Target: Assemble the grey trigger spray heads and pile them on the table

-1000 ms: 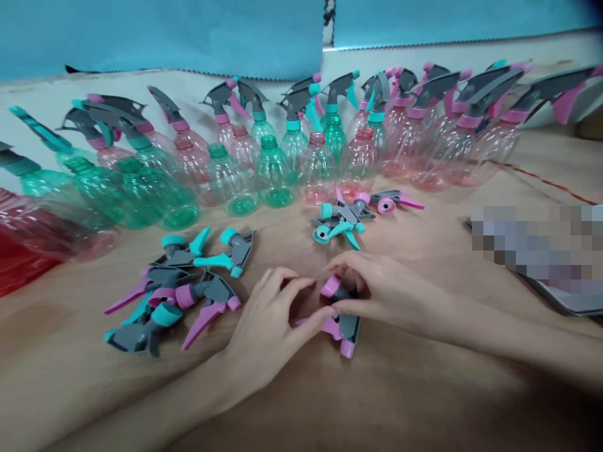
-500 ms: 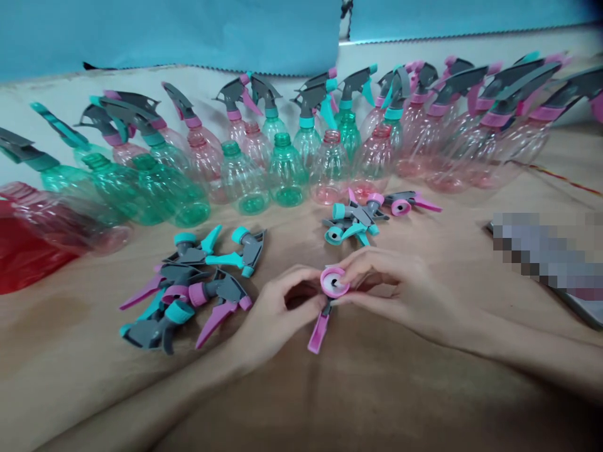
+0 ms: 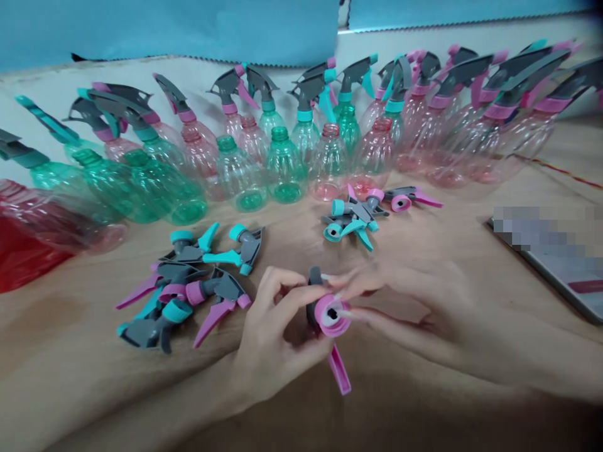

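Observation:
A grey and pink trigger sprayer head [image 3: 332, 316] is between my two hands, its pink collar turned up toward me with a white disc and a dark hole inside. My left hand [image 3: 282, 333] is closed around its grey body from the left. Thumb and fingertips of my right hand [image 3: 405, 307] pinch the collar's rim from the right. The pink trigger hangs below, toward me. To the left of my left hand lies a pile of loose sprayer heads [image 3: 188, 289] in grey, pink and turquoise. A smaller pile of sprayer heads [image 3: 355, 216] lies beyond my hands.
Along the wall stand several clear green and pink bottles [image 3: 286, 169], some open-necked and some with sprayer heads fitted. A red plastic bag [image 3: 28, 257] is at the far left. A phone-like flat device [image 3: 556, 270], partly blurred, lies at the right, below a twisted cord [image 3: 565, 174].
Both hands have moved nearer to me with the sprayer head. It has turned, so its grey body now shows behind the collar and its trigger points down to the right.

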`<state>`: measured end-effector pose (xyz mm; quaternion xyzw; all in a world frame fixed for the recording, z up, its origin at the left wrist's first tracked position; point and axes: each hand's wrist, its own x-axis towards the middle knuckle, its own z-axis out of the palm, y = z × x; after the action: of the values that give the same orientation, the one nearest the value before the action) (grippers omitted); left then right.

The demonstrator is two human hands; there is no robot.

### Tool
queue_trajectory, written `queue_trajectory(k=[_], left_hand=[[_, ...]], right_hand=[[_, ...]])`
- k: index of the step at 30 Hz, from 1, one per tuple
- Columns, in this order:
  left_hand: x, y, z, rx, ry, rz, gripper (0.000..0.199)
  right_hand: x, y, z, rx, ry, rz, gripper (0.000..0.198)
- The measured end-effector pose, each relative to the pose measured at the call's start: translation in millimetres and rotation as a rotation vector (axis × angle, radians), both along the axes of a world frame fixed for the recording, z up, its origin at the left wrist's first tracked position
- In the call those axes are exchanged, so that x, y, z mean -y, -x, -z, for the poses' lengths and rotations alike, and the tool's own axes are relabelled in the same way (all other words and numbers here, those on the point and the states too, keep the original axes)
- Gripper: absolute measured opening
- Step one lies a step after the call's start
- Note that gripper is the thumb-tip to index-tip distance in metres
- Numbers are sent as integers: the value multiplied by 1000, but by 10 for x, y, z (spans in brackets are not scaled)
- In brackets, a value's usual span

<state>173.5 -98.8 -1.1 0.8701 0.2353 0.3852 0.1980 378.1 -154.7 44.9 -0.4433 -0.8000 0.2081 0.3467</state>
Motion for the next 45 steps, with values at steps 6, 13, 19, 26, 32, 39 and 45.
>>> queue_trajectory(k=[6, 13, 19, 26, 32, 39, 45], left_hand=[[4, 1, 17, 17, 29, -48, 22], [-7, -3, 43, 47, 8, -69, 17], [21, 3, 60, 44, -65, -56, 19], [16, -5, 53, 37, -23, -54, 22], [-8, -26, 66, 45, 13, -36, 19], [-6, -14, 55, 68, -5, 11, 18], [-1, -18, 44, 51, -35, 46, 14]], right_hand=[[110, 73, 58, 104, -184, 75, 14], [271, 186, 79, 206, -42, 95, 34], [331, 252, 69, 232, -55, 119, 38], [274, 230, 84, 236, -36, 134, 22], [212, 247, 198, 232, -118, 154, 12], [186, 233, 178, 196, -126, 154, 11], [180, 241, 168, 187, -101, 69, 17]])
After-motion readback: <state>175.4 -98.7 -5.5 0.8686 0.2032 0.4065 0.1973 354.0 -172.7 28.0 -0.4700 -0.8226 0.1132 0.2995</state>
